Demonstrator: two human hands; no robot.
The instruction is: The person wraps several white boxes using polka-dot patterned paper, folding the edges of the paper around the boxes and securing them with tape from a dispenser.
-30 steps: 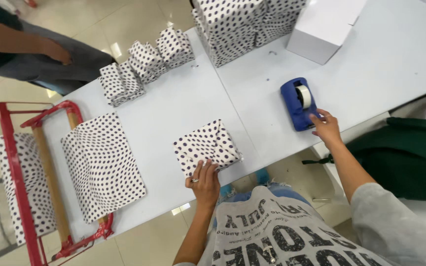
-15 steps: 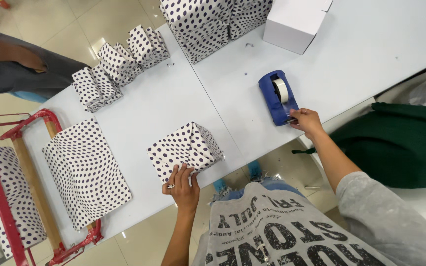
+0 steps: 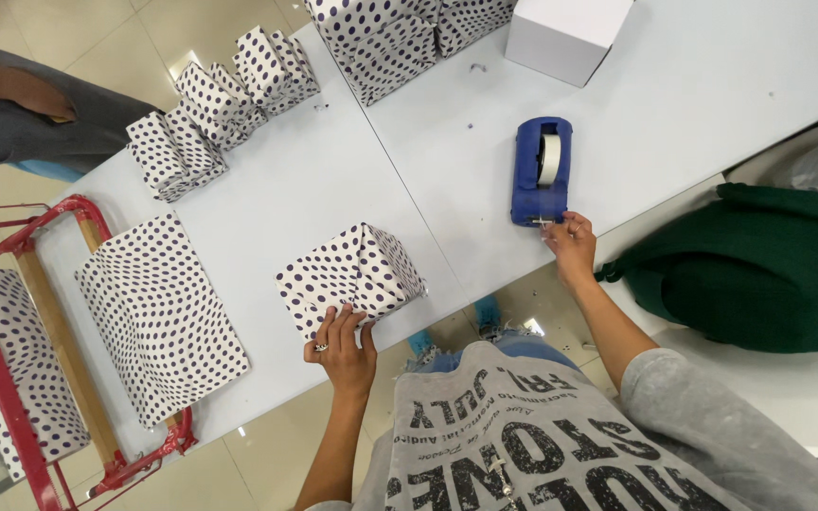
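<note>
- Left hand [image 3: 341,345]: fingers spread flat against the near face of the dotted wrapped box [image 3: 350,276], near table [image 3: 333,180] edge.
- Right hand [image 3: 570,244]: fingers pinch tape at the blue tape dispenser [image 3: 542,170], right of the box.

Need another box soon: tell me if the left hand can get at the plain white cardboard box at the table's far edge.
Probably not: the left hand presses the dotted wrapped box, and the white box sits far across the table.

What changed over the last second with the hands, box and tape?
Little. Left hand stays pressed on the near edge of the polka-dot wrapped box; right hand stays at the blue tape dispenser, fingers at its cutter end. Box and dispenser haven't visibly shifted on the white table; only the camera's view shifted.
</note>
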